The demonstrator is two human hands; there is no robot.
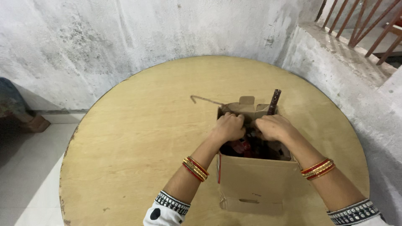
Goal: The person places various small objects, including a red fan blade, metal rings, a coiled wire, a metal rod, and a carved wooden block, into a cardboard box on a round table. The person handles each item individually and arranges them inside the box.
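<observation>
An open brown cardboard box point(255, 180) stands on a round wooden table point(138, 138), near its front right. My left hand point(229, 127) and my right hand point(274, 127) are both over the box's opening, fingers curled down into it. Dark and red items point(243, 147) fill the box; what each hand grips is hidden. A dark reddish stick point(274, 101) pokes up from the far right corner of the box. Both wrists wear red and gold bangles.
A thin bent wire or hook point(205, 99) lies on the table just behind the box. A rough white wall point(146, 33) runs behind the table, with a concrete ledge and reddish railing point(360, 21) at the right. Pale floor tiles point(29, 167) show on the left.
</observation>
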